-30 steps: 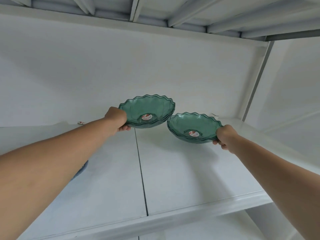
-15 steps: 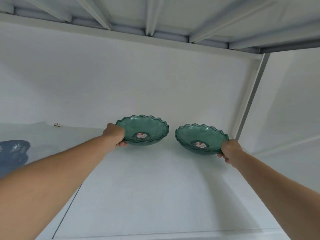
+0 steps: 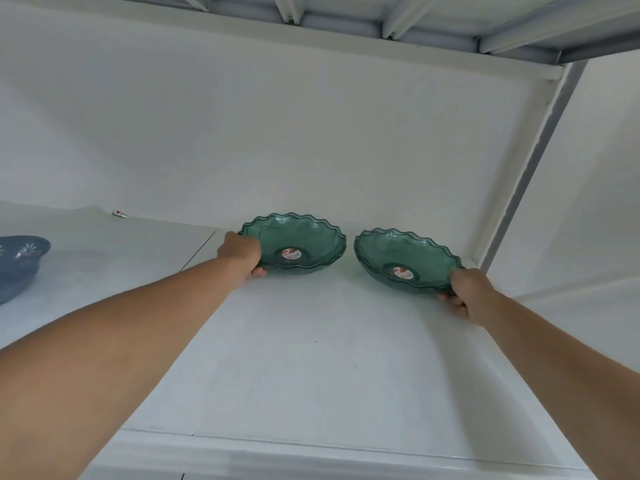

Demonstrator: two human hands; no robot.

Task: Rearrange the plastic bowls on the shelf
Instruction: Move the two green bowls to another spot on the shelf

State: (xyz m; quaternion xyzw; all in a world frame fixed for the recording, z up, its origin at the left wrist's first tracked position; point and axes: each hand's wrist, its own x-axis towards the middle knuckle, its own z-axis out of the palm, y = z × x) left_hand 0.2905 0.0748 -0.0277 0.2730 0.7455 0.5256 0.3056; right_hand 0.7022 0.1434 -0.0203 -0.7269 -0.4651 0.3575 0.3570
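Two see-through green plastic bowls with wavy rims stand side by side at the back right of the white shelf [image 3: 311, 358]. My left hand [image 3: 240, 252] grips the near left rim of the left green bowl [image 3: 304, 237]. My right hand [image 3: 467, 292] grips the near right rim of the right green bowl [image 3: 398, 252]. Each bowl has a small red and white sticker in its middle. A narrow gap separates the two bowls. The right bowl tilts a little toward me.
A blue bowl with white flower marks [image 3: 20, 261] sits at the far left edge of the shelf. A small red and white scrap [image 3: 119, 213] lies by the back wall. A white upright post [image 3: 519, 174] bounds the shelf on the right, and another shelf hangs overhead.
Both bowls moved back and to the right along the shelf, from overlapping rims to a small gap between them. The view swung right and the blue bowl came into sight.
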